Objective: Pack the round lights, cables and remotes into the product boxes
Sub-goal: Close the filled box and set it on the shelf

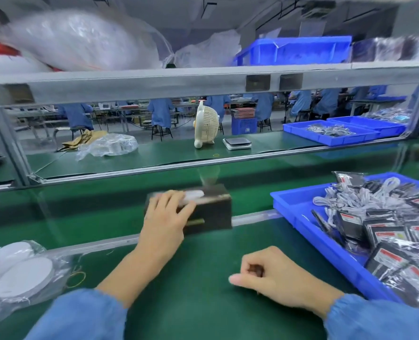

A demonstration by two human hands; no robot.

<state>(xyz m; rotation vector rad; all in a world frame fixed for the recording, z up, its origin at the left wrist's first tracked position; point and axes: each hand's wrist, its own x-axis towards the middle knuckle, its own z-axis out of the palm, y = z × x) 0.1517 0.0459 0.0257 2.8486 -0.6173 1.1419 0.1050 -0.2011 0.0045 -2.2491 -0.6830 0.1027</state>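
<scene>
A dark product box [211, 212] stands on the green bench at the near edge of the conveyor. Something white, likely a round light [193, 194], shows in its open top. My left hand [165, 218] grips the box from the left side, fingers over its top edge. My right hand [265, 276] rests on the bench nearer to me, fingers curled around a small dark object that is mostly hidden. White round lights [24, 278] lie in clear plastic bags at the left. Bagged remotes [385, 231] and white cables [350, 195] fill a blue tray [292, 204] at the right.
A yellow rubber band [76, 278] lies beside the bagged lights. Across the conveyor stand a small cream fan [206, 123], a scale [236, 143], a plastic bag [108, 146] and more blue trays [331, 132]. A shelf overhead carries bags and a blue bin [294, 50].
</scene>
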